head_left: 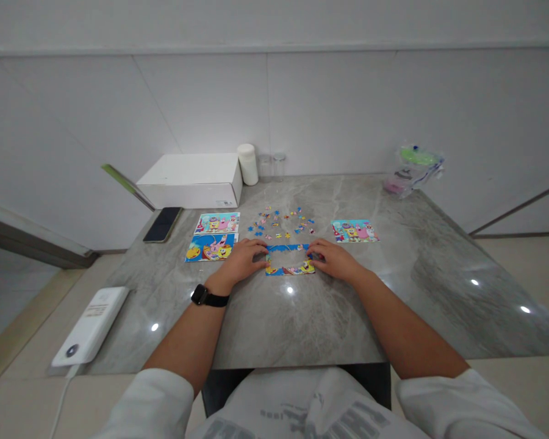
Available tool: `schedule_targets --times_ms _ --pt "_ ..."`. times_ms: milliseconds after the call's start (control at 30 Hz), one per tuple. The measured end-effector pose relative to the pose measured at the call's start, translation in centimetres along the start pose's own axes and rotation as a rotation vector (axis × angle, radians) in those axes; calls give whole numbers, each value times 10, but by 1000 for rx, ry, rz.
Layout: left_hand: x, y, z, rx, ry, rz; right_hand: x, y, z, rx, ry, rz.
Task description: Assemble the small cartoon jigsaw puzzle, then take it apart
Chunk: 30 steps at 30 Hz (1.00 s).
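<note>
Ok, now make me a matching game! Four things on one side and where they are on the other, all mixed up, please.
Things:
1. watch
2. phone
3. loose puzzle pieces
4. puzzle border

Places:
A. between the left hand and the right hand
B. by the left edge of the table
C. scattered beyond the border
D. on the left wrist

Right pairs: 1-D, 2-B, 3-C, 4-A

I see room between left forearm (190,341) and right forearm (409,326), over grey marbled tabletop (297,329); more right of rectangular cartoon card (355,231). Straight ahead: loose multicoloured puzzle pieces (288,235) in low path. Far left, white cardboard box (187,190) blocks; far right, clear plastic bag (412,172).
</note>
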State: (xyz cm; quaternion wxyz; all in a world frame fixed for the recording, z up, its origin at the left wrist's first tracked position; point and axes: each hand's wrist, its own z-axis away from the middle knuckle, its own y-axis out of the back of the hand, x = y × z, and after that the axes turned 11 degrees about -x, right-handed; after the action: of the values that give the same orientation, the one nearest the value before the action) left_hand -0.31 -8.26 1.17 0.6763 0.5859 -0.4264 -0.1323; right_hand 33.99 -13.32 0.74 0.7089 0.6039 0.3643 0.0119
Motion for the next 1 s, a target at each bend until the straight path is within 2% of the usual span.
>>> schedule_targets --times_ms 367,800,933,1000 --pt "-1 -1 -5 29 3 59 -1 1 -2 45 2 -33" --pt "-6 -8 -12 325 124 113 15 -8 -25 404 -131 -145" --pt "-2 -12 -17 448 239 118 18 -5 -21 452 -147 -142" --pt "0 -14 -19 468 265 123 19 -3 -19 447 -162 -142"
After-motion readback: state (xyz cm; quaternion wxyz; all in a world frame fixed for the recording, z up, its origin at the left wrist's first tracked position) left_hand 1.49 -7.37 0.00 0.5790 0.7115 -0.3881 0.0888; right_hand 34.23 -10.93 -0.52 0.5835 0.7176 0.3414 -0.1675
